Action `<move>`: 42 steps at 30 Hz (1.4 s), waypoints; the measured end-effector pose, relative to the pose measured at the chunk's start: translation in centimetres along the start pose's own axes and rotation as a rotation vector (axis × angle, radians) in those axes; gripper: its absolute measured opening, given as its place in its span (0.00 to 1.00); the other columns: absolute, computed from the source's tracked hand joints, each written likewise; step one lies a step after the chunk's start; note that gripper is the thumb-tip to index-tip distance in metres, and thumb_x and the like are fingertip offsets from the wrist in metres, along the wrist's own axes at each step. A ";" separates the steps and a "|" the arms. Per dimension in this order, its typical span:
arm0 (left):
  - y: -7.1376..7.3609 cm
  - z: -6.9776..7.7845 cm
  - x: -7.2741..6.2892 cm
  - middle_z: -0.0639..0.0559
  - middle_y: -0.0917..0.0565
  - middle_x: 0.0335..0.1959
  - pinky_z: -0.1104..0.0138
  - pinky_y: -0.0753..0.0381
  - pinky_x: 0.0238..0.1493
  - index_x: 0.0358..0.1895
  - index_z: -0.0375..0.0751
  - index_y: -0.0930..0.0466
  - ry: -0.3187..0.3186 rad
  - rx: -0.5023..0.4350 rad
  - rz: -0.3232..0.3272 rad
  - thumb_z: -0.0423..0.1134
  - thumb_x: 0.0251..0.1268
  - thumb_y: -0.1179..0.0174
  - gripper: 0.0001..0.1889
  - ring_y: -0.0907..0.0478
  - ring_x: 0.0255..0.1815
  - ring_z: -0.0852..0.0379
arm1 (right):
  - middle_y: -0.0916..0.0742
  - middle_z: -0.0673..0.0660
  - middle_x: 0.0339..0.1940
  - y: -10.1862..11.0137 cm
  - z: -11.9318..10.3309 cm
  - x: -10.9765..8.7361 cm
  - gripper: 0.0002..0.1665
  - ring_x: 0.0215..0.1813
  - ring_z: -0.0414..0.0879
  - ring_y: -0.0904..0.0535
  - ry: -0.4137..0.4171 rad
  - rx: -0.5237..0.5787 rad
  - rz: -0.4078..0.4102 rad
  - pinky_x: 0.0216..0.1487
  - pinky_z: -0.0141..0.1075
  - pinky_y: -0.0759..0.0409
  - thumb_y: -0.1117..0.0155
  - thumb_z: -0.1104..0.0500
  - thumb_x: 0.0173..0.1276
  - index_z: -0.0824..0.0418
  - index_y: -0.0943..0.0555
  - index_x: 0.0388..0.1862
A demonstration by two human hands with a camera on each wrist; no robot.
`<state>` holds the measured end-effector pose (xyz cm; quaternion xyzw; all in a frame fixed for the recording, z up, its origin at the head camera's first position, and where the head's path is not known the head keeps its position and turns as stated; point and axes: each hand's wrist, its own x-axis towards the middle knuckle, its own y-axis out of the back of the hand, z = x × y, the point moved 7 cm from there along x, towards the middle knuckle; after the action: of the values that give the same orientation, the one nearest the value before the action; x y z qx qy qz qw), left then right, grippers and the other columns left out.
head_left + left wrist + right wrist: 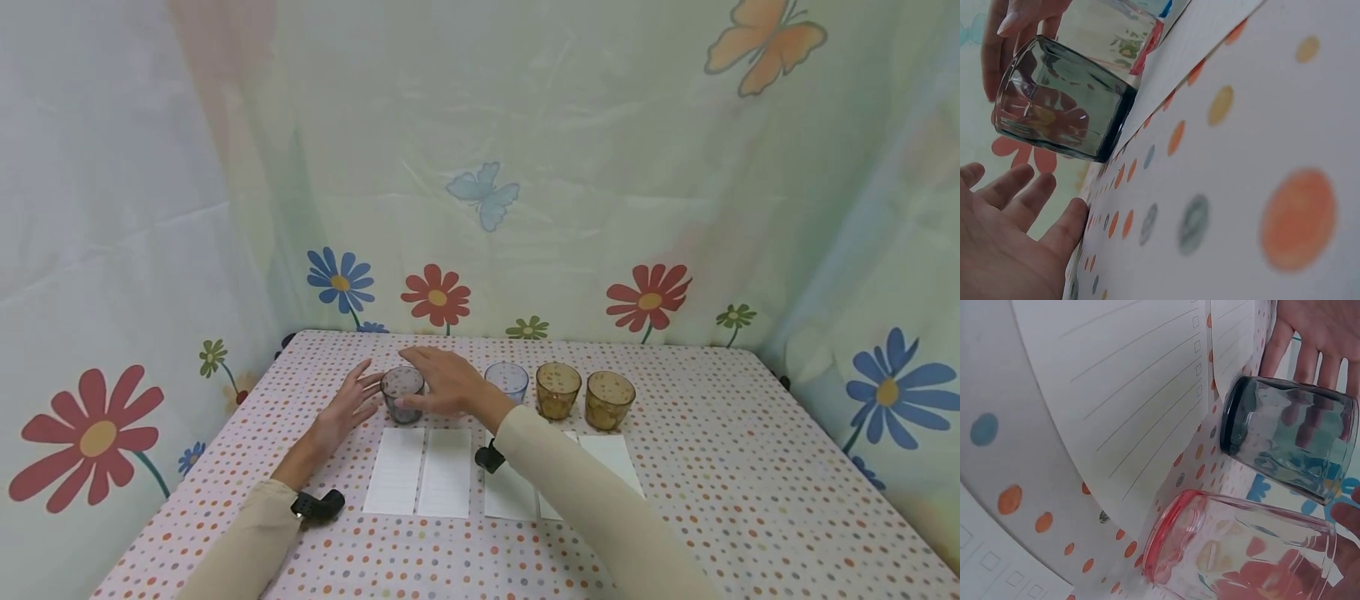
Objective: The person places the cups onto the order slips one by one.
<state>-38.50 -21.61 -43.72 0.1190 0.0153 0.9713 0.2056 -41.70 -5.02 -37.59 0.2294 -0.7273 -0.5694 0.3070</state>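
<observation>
Dotted desk: your left hand and right hand, spread, flank a grey glass; pink glass beside; amber glasses, one o'clock.

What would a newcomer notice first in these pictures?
Most likely the coloured glasses: a smoky glass between the left hand and right hand, a red-based glass beside it in the right wrist view, then a blue glass and two amber glasses farther right. Next, probably the backdrop behind the table, with a big red flower at far left and an orange butterfly at upper right.
</observation>
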 end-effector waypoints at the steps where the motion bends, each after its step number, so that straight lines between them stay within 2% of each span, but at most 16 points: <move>1: 0.1 0.1 -0.1 0.31 0.57 0.82 0.35 0.60 0.78 0.83 0.45 0.72 -0.008 -0.007 -0.001 0.45 0.82 0.73 0.33 0.63 0.82 0.31 | 0.32 0.53 0.80 -0.1 0.0 0.0 0.51 0.79 0.52 0.37 -0.003 -0.004 -0.001 0.77 0.54 0.37 0.42 0.28 0.67 0.50 0.40 0.82; 8: 0.1 0.3 -1.1 0.30 0.59 0.81 0.33 0.63 0.77 0.82 0.43 0.74 -0.030 -0.038 -0.031 0.42 0.83 0.79 0.31 0.64 0.82 0.30 | 0.31 0.53 0.79 -0.8 0.0 0.4 0.52 0.79 0.52 0.37 -0.021 -0.035 -0.026 0.77 0.53 0.37 0.44 0.27 0.67 0.50 0.40 0.82; 14: 0.3 0.7 -1.7 0.29 0.60 0.81 0.34 0.63 0.77 0.82 0.44 0.75 -0.031 -0.054 -0.014 0.40 0.82 0.78 0.31 0.64 0.82 0.30 | 0.30 0.52 0.79 -1.1 -0.1 1.0 0.51 0.79 0.51 0.36 -0.016 -0.069 -0.041 0.78 0.52 0.37 0.47 0.25 0.67 0.50 0.38 0.81; 19: 0.3 0.9 -2.3 0.29 0.61 0.81 0.33 0.63 0.77 0.82 0.44 0.76 -0.025 -0.025 -0.022 0.39 0.82 0.75 0.32 0.64 0.81 0.29 | 0.28 0.53 0.78 -1.1 -0.3 1.3 0.51 0.78 0.52 0.35 -0.030 -0.062 -0.081 0.77 0.53 0.37 0.46 0.25 0.67 0.51 0.37 0.80; 26: -0.2 1.3 -2.9 0.28 0.61 0.81 0.31 0.63 0.75 0.82 0.44 0.75 -0.048 0.014 -0.081 0.38 0.81 0.73 0.33 0.65 0.80 0.26 | 0.27 0.53 0.76 -1.2 0.1 1.3 0.50 0.76 0.52 0.33 -0.068 -0.013 -0.117 0.75 0.54 0.34 0.43 0.26 0.66 0.51 0.35 0.80; 30: -0.2 1.4 -3.0 0.27 0.61 0.81 0.31 0.62 0.75 0.82 0.42 0.75 -0.051 0.028 -0.087 0.37 0.81 0.72 0.33 0.65 0.80 0.26 | 0.24 0.52 0.74 -1.2 0.5 1.6 0.50 0.73 0.51 0.29 -0.101 0.013 -0.131 0.72 0.55 0.30 0.41 0.26 0.65 0.50 0.34 0.79; 36: -0.2 1.4 -3.0 0.27 0.60 0.81 0.31 0.61 0.75 0.82 0.43 0.75 -0.050 0.040 -0.079 0.39 0.81 0.70 0.34 0.64 0.80 0.26 | 0.23 0.51 0.72 -1.2 0.5 1.9 0.49 0.73 0.50 0.28 -0.146 0.069 -0.138 0.72 0.55 0.29 0.36 0.29 0.63 0.50 0.31 0.77; 42: -0.2 1.6 -3.0 0.27 0.61 0.81 0.30 0.62 0.74 0.82 0.42 0.75 -0.055 0.028 -0.081 0.37 0.80 0.71 0.34 0.65 0.80 0.26 | 0.16 0.53 0.63 -1.2 0.4 2.1 0.46 0.61 0.48 0.21 -0.143 0.115 -0.105 0.64 0.48 0.20 0.31 0.32 0.61 0.54 0.26 0.72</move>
<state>-35.35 -22.71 -42.84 0.1479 0.0279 0.9582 0.2434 -43.48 -6.49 -38.40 0.2433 -0.7658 -0.5569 0.2102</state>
